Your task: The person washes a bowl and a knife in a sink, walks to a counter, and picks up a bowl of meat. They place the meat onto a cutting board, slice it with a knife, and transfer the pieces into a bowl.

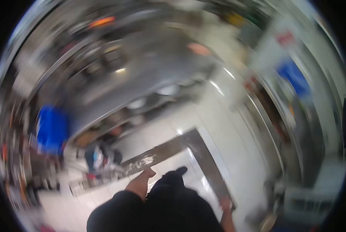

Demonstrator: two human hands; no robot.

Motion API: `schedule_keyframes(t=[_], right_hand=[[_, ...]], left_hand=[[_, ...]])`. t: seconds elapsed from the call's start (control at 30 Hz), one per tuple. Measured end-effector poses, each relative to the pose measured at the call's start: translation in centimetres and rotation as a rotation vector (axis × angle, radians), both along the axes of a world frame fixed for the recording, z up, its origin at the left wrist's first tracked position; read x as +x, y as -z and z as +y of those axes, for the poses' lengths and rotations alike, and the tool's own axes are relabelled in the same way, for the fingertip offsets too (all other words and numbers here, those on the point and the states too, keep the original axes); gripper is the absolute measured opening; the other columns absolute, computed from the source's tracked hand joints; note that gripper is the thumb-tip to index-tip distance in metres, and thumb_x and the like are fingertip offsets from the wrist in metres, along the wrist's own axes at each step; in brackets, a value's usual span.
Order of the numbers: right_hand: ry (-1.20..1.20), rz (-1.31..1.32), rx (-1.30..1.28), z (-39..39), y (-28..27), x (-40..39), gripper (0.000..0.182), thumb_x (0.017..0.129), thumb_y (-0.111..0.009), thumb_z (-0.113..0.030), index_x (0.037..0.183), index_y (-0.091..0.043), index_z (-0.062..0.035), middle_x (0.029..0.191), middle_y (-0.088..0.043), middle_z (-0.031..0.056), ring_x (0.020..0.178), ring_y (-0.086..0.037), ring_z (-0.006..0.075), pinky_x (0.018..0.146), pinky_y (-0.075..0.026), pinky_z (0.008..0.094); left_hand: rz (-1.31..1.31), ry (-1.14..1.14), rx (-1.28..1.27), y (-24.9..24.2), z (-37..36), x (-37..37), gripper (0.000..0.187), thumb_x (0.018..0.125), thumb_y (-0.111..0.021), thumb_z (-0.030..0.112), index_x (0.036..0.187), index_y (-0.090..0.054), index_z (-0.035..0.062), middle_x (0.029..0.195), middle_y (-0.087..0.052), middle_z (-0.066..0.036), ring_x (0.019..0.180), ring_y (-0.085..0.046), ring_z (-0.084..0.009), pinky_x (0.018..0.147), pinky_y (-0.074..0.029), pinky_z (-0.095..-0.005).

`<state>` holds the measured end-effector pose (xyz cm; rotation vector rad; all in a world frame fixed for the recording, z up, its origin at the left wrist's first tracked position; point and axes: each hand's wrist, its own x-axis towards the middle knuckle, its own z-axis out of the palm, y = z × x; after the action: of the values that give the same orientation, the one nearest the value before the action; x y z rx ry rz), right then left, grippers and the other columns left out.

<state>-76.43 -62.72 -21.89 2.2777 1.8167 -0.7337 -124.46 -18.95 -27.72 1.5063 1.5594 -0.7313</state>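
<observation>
A blue container [51, 129] and a grey bin [91, 157] lie left, beyond reach. The left hand [142, 181] hangs loosely curled, seemingly empty, near the dark floor strip [169, 150] in view. The right hand [226, 203] overlaps the strip's near end; blur hides its grip. What is done or left cannot be told.

1. No text, label, brand, number or sign can be read; the view is blurred.
2. The red patch [285, 38] at the upper right is too smeared to tell whether it is lettering.
3. Any print on the blue patch [294, 76] below it is likewise unreadable.
</observation>
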Motion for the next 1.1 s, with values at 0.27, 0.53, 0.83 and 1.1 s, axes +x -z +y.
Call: schedule_keyframes(t=[0.27, 0.53, 0.83, 1.1], right_hand=[[1.544, 0.421, 0.342, 3.5, -1.7, 8.5, 0.032, 0.096, -0.062, -0.028, 0.104, -0.068, 0.0014, 0.087, -0.069, 0.0116, 0.084, -0.066, 0.0206, 0.07, -0.053, 0.0344], [1.279, -0.063, 0.985, 20.3, -8.6, 47.8, 0.023, 0.097, -0.057, -0.02, 0.099, -0.07, -0.0013, 0.096, -0.07, 0.0211, 0.092, -0.066, 0.0393, 0.083, -0.051, 0.0468], [0.616, -0.592, 0.956, 37.5, -17.3, 82.8, 0.029, 0.088, -0.067, -0.025, 0.107, -0.07, -0.0034, 0.103, -0.07, 0.0183, 0.1, -0.066, 0.0397, 0.09, -0.052, 0.0491], [0.347, -0.452, 0.374, 42.5, -5.7, 100.8, 0.025, 0.09, -0.066, -0.027, 0.091, -0.075, -0.0043, 0.097, -0.074, 0.0201, 0.092, -0.071, 0.0408, 0.077, -0.056, 0.0508]], left_hand=[[-0.572, -0.018, 0.066, -6.5, 10.2, 26.5, 0.064, 0.09, -0.069, 0.031, 0.143, -0.05, 0.0017, 0.108, -0.071, -0.017, 0.085, -0.068, -0.0217, 0.071, -0.057, -0.0363], [-0.251, -0.191, 0.198, -9.0, 12.1, 39.5, 0.066, 0.09, -0.07, 0.036, 0.144, -0.05, 0.0045, 0.12, -0.068, -0.019, 0.1, -0.069, -0.0291, 0.084, -0.057, -0.0413], [-0.079, -0.023, 0.206, -17.3, 4.0, 49.9, 0.07, 0.088, -0.068, 0.047, 0.14, -0.057, 0.002, 0.135, -0.063, -0.024, 0.124, -0.061, -0.0373, 0.107, -0.048, -0.0432], [-0.068, -0.132, 0.281, -17.4, 0.5, 52.5, 0.069, 0.089, -0.066, 0.044, 0.145, -0.052, 0.0059, 0.138, -0.059, -0.024, 0.128, -0.057, -0.0388, 0.111, -0.045, -0.0453]])
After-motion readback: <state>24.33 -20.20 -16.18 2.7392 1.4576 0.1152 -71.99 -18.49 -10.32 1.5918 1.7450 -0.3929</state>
